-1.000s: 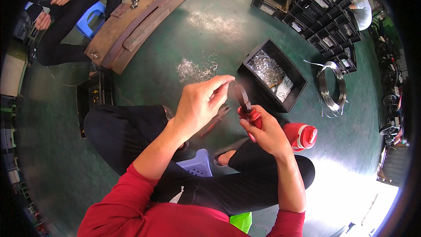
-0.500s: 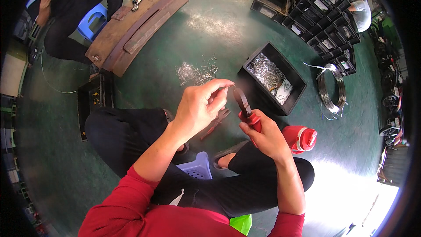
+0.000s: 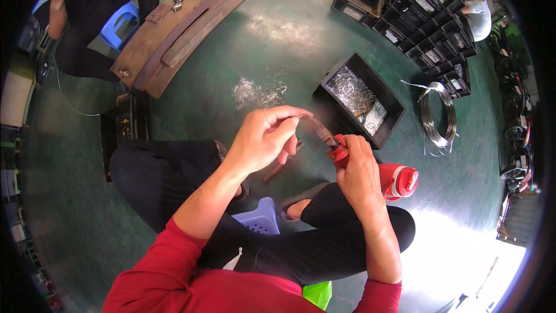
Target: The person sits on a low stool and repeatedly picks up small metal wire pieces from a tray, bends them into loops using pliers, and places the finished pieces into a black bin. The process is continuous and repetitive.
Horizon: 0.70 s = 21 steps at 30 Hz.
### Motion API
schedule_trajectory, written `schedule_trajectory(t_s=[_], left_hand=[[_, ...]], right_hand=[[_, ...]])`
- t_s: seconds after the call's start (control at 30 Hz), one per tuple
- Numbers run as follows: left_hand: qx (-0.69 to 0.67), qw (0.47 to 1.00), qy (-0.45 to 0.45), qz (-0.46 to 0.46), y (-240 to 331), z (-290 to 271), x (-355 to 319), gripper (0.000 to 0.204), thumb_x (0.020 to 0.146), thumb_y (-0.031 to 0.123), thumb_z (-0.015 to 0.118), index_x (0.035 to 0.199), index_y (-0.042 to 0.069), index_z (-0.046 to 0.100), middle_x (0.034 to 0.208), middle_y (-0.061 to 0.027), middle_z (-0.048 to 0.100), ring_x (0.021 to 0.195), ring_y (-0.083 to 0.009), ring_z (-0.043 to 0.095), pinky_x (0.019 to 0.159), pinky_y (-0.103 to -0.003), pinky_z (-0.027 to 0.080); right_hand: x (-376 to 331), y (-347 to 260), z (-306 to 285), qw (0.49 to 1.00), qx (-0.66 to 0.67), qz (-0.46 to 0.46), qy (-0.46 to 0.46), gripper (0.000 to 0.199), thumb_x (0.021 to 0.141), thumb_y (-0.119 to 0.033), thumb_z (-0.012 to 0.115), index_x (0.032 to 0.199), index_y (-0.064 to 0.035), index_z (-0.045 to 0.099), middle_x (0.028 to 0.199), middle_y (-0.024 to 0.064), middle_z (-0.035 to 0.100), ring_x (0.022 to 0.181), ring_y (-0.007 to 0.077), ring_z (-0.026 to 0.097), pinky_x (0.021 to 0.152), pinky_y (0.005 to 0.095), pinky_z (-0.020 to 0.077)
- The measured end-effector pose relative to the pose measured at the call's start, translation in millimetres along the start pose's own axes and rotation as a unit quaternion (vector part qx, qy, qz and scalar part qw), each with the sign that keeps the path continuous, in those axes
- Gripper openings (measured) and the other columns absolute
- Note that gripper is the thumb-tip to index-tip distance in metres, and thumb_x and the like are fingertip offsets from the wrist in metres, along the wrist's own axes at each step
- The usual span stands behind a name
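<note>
My right hand (image 3: 358, 168) is closed round the red handles of a pair of pliers (image 3: 322, 131), whose dark jaws tilt up and left. The tips of the jaws meet the fingertips of my left hand (image 3: 262, 139), where thumb and forefinger pinch together. Whatever lies in that pinch is too small to make out. Beyond my hands, a loose pile of small bent wire pieces (image 3: 255, 94) lies on the green floor. Partly hidden behind my left hand, a red-handled tool (image 3: 277, 169) rests on the floor.
A black crate (image 3: 341, 119) of wire pieces stands ahead right, beside a wire coil (image 3: 425, 117). A red jug (image 3: 399, 182) is by my right knee. Far left, a person sits near a rusty steel beam (image 3: 191, 14) with pliers on it. Black crates (image 3: 414, 29) are stacked far right.
My right hand has turned and shifted slightly right, swinging the pliers from nearly upright to a slant toward my left hand. The left hand's pinch stays at almost the same place.
</note>
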<state>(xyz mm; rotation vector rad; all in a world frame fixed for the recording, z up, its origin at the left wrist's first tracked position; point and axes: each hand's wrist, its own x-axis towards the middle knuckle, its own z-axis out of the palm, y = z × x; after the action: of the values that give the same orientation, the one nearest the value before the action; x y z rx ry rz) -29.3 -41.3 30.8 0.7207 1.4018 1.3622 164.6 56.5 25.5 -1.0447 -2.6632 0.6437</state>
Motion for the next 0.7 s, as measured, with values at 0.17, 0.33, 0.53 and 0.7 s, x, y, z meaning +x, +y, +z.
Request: schedule_trajectory(t_s=[0.17,0.33,0.53,0.7], left_hand=[[-0.009,1.0,0.004,-0.014,-3,0,1,0.029,0.099,0.01,0.047,0.12,-0.002,0.063,0.062,-0.0022,0.058,0.047,-0.0074,0.052,0.045,-0.022,0.042],[-0.035,0.999,-0.004,-0.022,-5,1,3,0.029,0.099,0.011,0.048,0.121,-0.001,0.063,0.061,-0.0012,0.057,0.048,-0.007,0.051,0.046,-0.022,0.041],[-0.1,0.992,-0.063,-0.038,-8,-2,7,0.03,0.1,0.013,0.047,0.122,0.0,0.063,0.059,0.0013,0.051,0.047,-0.0047,0.042,0.045,-0.02,0.034],[-0.138,0.986,-0.073,-0.061,-10,-4,7,0.031,0.1,0.014,0.048,0.122,0.0,0.063,0.058,0.0018,0.05,0.046,-0.0044,0.04,0.044,-0.02,0.033]], right_hand=[[-1,-2,3,0.993,-0.088,-0.033,0.065,0.04,0.067,0.007,0.063,0.105,-0.0019,0.054,0.097,0.0147,0.053,0.094,0.0361,0.053,0.08,0.0444,0.0472],[1,-1,-1,1.0,-0.014,0.006,0.021,0.03,0.074,0.002,0.065,0.104,0.0,0.057,0.095,0.0163,0.059,0.092,0.0374,0.058,0.079,0.0441,0.0474],[1,3,-13,0.943,0.248,0.111,-0.191,0.024,0.091,-0.016,0.067,0.108,-0.0012,0.06,0.084,0.0071,0.063,0.078,0.0143,0.057,0.074,0.0299,0.0466],[0,2,-11,0.944,0.25,0.113,-0.184,0.023,0.092,-0.017,0.066,0.108,-0.0011,0.06,0.084,0.0031,0.061,0.078,0.0107,0.053,0.074,0.0275,0.0456]])
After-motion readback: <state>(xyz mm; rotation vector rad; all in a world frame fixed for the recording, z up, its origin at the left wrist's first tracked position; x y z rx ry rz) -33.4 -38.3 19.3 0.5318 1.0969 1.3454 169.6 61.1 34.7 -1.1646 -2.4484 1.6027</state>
